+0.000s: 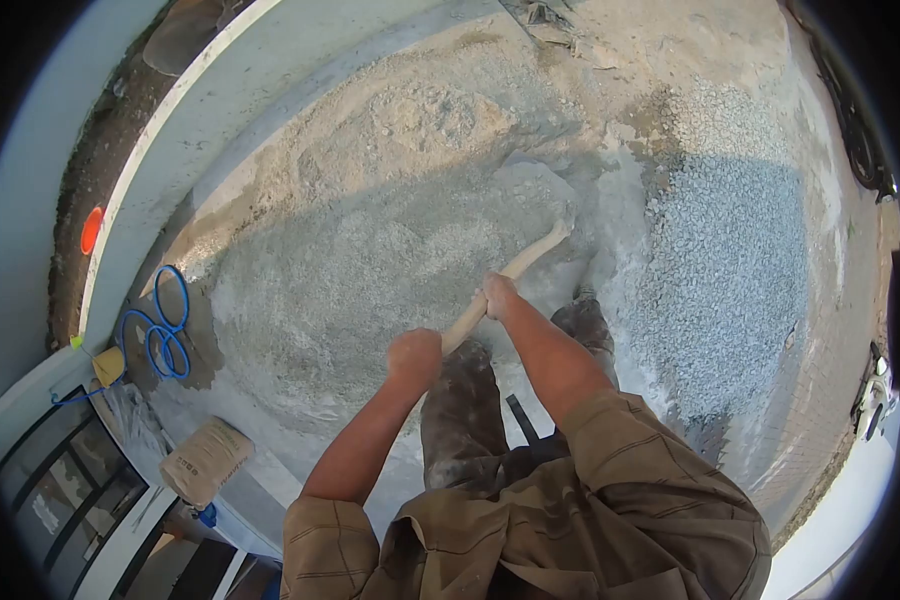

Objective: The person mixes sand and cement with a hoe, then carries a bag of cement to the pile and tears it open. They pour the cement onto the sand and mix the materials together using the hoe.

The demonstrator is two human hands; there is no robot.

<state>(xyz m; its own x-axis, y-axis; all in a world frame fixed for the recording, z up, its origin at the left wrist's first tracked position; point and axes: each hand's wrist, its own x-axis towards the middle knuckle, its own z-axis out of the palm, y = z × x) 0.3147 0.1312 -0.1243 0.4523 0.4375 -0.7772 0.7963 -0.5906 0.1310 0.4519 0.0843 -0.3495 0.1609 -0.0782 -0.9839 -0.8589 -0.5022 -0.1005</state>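
My left hand (414, 357) is closed around the near end of a shovel's pale wooden handle (530, 257). Farther along the same handle, my right hand (499, 294) is wrapped around it, in front of my legs. The handle slants away to the upper right. Its dusty blade (533, 184) lies at the far side of the grey pile and partly blends in with it. A broad heap of grey sand or cement mix (350, 270) spreads in front of me and to the left.
Crushed gravel (725, 270) lies to the right. A low wall (185, 115) curves along the left, with an orange container (91, 231) beyond it. Nearer are a coiled blue hose (168, 335), a yellowish container (108, 366) and a paper sack (206, 462).
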